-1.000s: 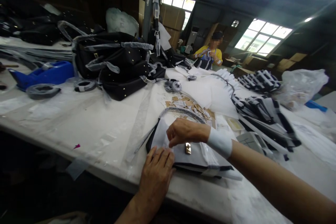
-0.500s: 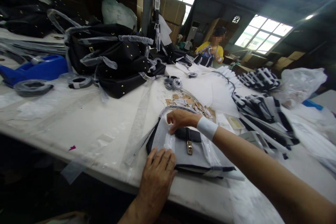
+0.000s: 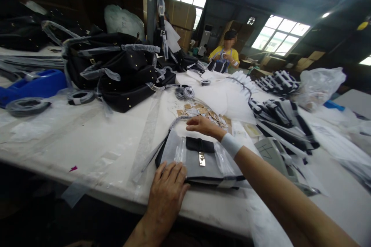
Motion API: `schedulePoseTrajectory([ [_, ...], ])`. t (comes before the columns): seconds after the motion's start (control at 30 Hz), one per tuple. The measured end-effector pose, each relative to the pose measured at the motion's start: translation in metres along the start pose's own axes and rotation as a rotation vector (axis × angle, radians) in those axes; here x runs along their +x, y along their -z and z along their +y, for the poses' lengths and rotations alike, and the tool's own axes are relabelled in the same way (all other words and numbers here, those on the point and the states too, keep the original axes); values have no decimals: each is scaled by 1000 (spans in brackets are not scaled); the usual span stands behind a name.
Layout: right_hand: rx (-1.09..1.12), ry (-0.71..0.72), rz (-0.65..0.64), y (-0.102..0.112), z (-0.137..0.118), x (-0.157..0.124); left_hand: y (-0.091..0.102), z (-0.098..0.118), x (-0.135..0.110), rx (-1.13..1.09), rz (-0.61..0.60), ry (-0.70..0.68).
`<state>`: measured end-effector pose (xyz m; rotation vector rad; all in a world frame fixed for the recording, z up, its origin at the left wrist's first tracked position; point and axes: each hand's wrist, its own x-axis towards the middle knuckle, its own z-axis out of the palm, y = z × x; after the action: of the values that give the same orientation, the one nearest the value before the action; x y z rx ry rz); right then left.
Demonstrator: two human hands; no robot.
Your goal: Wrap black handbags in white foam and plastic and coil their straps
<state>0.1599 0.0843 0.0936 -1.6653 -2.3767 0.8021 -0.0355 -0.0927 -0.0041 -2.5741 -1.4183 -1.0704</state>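
Note:
A small grey and black bag (image 3: 199,164) with a gold clasp lies flat on the white table (image 3: 95,139) in front of me, partly under clear plastic strips. My left hand (image 3: 168,185) rests flat on its near left corner, fingers stretched out. My right hand (image 3: 203,125), with a white wristband, sits at the bag's far edge, fingers curled down by the wrapped handle (image 3: 179,120). Whether it grips anything I cannot make out.
Black handbags (image 3: 121,73) with wrapped handles are piled at the back left beside a blue tape dispenser (image 3: 34,85) and tape rolls. Brown tags (image 3: 203,112) lie past the bag. Striped bags (image 3: 281,119) fill the right side. A person in yellow works at the far end.
My right hand has slid from the bag's middle to its far edge, uncovering the black flap and the clasp. My left hand has stayed pressed on the near corner.

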Motion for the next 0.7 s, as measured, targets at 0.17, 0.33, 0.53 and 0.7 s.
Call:
schedulePoseTrajectory([
  [0.17,-89,129,76,-3,26,-111,12,-5,18,-61,-99,25],
  [0.33,-438,199,239,-81,49,-178,22,-13,43,-92,-285,66],
  [0.53,-317,177,442,-86,54,-180,24,-18,46,-152,-303,128],
  [0.7,-171,78,590,-63,64,-198,22,-23,42,-233,-258,165],
])
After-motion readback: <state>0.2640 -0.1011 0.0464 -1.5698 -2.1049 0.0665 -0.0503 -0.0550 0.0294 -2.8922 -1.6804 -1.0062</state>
